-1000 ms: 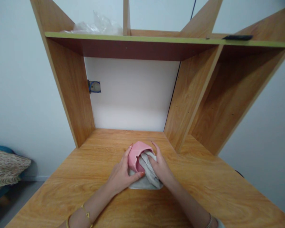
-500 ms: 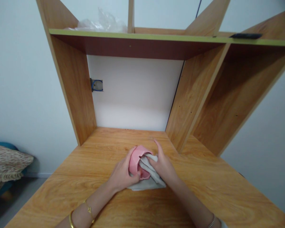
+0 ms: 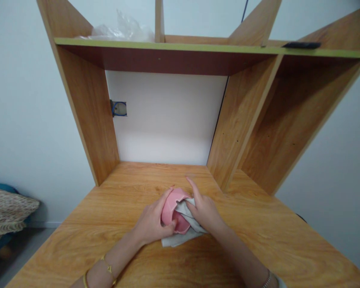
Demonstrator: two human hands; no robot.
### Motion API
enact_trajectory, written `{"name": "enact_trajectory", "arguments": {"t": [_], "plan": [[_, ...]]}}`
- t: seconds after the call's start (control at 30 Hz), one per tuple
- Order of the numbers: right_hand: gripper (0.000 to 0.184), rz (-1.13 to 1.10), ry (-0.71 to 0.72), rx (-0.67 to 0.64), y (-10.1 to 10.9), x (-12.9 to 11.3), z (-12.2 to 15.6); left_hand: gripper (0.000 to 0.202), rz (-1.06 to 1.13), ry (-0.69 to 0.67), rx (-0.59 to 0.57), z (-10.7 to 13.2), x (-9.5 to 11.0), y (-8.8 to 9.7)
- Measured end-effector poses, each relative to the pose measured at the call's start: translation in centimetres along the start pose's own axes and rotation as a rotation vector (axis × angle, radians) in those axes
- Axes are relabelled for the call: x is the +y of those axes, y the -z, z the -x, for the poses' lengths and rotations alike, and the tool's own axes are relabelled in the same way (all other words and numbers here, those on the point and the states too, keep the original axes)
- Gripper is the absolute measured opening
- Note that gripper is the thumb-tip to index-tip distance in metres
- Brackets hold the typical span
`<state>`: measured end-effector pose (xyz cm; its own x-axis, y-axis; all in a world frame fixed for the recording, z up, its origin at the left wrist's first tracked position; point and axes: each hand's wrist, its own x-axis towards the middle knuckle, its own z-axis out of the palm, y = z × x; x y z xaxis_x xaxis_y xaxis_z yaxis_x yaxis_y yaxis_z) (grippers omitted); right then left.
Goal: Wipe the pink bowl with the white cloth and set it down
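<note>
A small pink bowl (image 3: 171,206) is tipped on its side on the wooden desk (image 3: 258,240), its opening turned toward me. My left hand (image 3: 152,222) wraps around the bowl's left wall, thumb at the rim. My right hand (image 3: 205,210) presses a pale grey cloth (image 3: 180,237) into and against the bowl, index finger stretched forward over the rim. Part of the cloth trails flat on the desk beneath both hands.
The desk carries a wooden hutch with upright side panels (image 3: 90,120) and a green-edged upper shelf (image 3: 198,48). Crumpled clear plastic (image 3: 120,32) lies on that shelf, a dark flat object (image 3: 301,45) at its right. A wall socket hole (image 3: 119,108) shows behind. Patterned fabric (image 3: 6,214) lies at far left.
The bowl has been turned further onto its side, showing more of its inside. My right hand and the cloth have shifted slightly along the rim; the cloth's trailing end now lies lower left.
</note>
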<state>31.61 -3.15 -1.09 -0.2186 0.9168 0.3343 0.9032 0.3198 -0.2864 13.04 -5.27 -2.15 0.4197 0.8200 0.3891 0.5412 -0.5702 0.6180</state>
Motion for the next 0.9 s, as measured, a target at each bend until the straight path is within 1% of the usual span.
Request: {"name": "enact_trajectory", "arguments": {"t": [0.1, 0.17, 0.3, 0.37, 0.47, 0.57, 0.63, 0.73, 0.83, 0.9], "plan": [[0.063, 0.005, -0.011, -0.019, 0.0, 0.1, 0.0, 0.079, 0.008, 0.035, 0.036, 0.0, 0.0, -0.2], [0.063, -0.054, -0.041, -0.010, -0.2, 0.3, -0.1, 0.077, 0.038, 0.059, 0.079, 0.0, -0.2, -0.3], [0.060, -0.298, -0.138, 0.056, -0.9, 0.8, -0.3, 0.080, 0.118, 0.116, 0.122, -0.2, -0.7, -0.6], [0.060, -0.439, -0.160, 0.108, -1.4, 1.0, -0.4, 0.083, 0.130, 0.129, 0.134, -0.2, -0.6, -0.7], [0.059, -0.604, -0.151, 0.184, -2.2, 1.1, -0.6, 0.088, 0.121, 0.155, 0.109, -0.2, -0.3, -0.8], [0.055, -0.680, -0.131, 0.216, -3.0, 1.0, -0.8, 0.090, 0.128, 0.172, 0.093, -0.2, -0.1, -0.8], [0.055, -0.681, -0.135, 0.203, -3.4, 0.9, -0.8, 0.088, 0.138, 0.155, 0.107, -0.2, -0.2, -0.8], [0.062, -0.612, -0.167, 0.159, -3.4, 0.9, -0.8, 0.085, 0.131, 0.139, 0.118, -0.2, -0.4, -0.8], [0.071, -0.495, -0.193, 0.120, -2.6, 0.9, -0.8, 0.084, 0.082, 0.134, 0.112, -0.2, -0.3, -0.7], [0.075, -0.397, -0.205, 0.114, -1.8, 0.8, -0.7, 0.085, 0.044, 0.101, 0.090, -0.2, -0.1, -0.6]]}}
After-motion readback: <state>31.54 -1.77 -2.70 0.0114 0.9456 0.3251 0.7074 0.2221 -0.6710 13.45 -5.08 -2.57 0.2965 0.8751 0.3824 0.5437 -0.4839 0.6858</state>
